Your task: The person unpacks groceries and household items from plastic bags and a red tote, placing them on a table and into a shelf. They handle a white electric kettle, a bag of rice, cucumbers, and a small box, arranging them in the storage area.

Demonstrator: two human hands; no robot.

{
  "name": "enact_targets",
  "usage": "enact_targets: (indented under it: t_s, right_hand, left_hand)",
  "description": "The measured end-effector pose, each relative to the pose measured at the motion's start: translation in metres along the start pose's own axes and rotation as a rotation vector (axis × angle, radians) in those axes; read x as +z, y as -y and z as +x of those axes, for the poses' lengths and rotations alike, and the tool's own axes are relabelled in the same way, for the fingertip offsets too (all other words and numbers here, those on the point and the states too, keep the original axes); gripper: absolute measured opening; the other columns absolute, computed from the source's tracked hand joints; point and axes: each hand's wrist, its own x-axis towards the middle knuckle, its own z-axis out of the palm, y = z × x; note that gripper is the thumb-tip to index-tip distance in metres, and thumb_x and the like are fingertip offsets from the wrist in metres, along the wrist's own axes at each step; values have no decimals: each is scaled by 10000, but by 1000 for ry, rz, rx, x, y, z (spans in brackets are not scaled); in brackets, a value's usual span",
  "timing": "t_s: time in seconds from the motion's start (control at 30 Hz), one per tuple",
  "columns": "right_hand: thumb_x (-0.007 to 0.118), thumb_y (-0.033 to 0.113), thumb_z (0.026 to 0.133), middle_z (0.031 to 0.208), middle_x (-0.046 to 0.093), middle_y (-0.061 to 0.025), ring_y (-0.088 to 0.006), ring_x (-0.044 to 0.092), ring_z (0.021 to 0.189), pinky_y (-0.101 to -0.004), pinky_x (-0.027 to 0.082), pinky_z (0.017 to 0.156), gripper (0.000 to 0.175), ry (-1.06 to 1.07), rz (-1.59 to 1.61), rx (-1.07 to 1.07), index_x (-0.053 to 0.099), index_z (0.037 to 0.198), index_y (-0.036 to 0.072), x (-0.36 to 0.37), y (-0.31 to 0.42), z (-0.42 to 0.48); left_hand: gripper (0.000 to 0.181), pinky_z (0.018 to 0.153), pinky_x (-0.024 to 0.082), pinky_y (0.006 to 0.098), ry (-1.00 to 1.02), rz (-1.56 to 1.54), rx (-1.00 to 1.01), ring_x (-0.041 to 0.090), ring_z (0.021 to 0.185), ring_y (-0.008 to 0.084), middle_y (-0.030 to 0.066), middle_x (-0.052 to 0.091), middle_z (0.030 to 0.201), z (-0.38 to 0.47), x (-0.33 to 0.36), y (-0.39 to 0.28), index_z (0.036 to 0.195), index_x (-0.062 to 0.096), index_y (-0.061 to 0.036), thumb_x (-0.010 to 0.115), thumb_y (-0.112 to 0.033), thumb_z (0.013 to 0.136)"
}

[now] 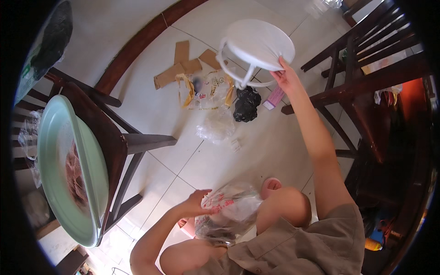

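Note:
My right hand (286, 76), arm stretched forward, grips the edge of a small round white stool (256, 39) with a tubular frame. The stool is tilted, and white creases run toward my fingers. Close to my body, my left hand (196, 203) holds a clear plastic bag (231, 209) with red printing. The bag lies between my knees, and what is inside it cannot be made out. Past it on the floor are crumpled clear plastic (216, 128) and a black plastic bag (246, 105).
A green plastic basin (92, 151) with brownish contents rests on a dark wooden chair (118, 137) at left. Another wooden chair (347, 94) stands at right. Cardboard pieces (178, 68), a gold-printed clear package (208, 90) and a pink-purple box (274, 98) lie on the tiles.

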Motion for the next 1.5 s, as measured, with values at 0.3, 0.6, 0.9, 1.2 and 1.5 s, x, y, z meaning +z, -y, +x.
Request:
enact_targets:
  t_s: [0.3, 0.6, 0.9, 1.2, 1.5]
  right_hand:
    - [647, 220, 843, 1124, 547, -84, -176, 518, 1055, -350, 404, 967, 440, 244, -307, -152, 477, 1193, 14, 10, -38, 54]
    - [619, 235, 882, 907, 626, -14, -88, 582, 818, -238, 465, 749, 291, 718, -820, 191, 585, 1101, 47, -57, -156, -141]
    - [712, 352, 783, 1235, 491, -147, -259, 440, 1180, -392, 318, 1015, 626, 773, -1048, -427, 473, 1248, 9, -11, -149, -241]
    - [720, 315, 749, 1243, 503, -166, -321, 468, 1152, -390, 368, 995, 657, 737, -1218, -353, 458, 1300, 72, 6, -158, -144]
    - [694, 229, 738, 919, 582, -151, -340, 549, 842, -412, 449, 737, 328, 675, -1387, -579, 550, 965, 40, -31, -242, -67]
  left_hand:
    - [744, 1010, 346, 414, -22, 194, 139, 391, 1208, 374, 217, 417, 1292, 5, 49, -11, 1366, 363, -61, 699, -302, 747]
    - [227, 831, 458, 338, -444, -138, 32, 594, 914, 256, 158, 620, 964, 4, 7, -16, 1024, 582, -10, 467, -160, 899]
    - [374, 826, 500, 341, -884, -616, 203, 602, 949, 230, 160, 592, 1023, 27, -54, 5, 1234, 421, 2, 472, -10, 864]
    - [979, 1002, 352, 467, -891, 46, -325, 363, 1213, 394, 263, 273, 1335, -21, 0, 15, 1401, 129, -13, 763, -209, 682]
    - [503, 719, 529, 322, -126, -509, -552, 603, 856, 191, 134, 612, 987, -80, 22, 21, 1117, 530, 35, 685, -319, 795]
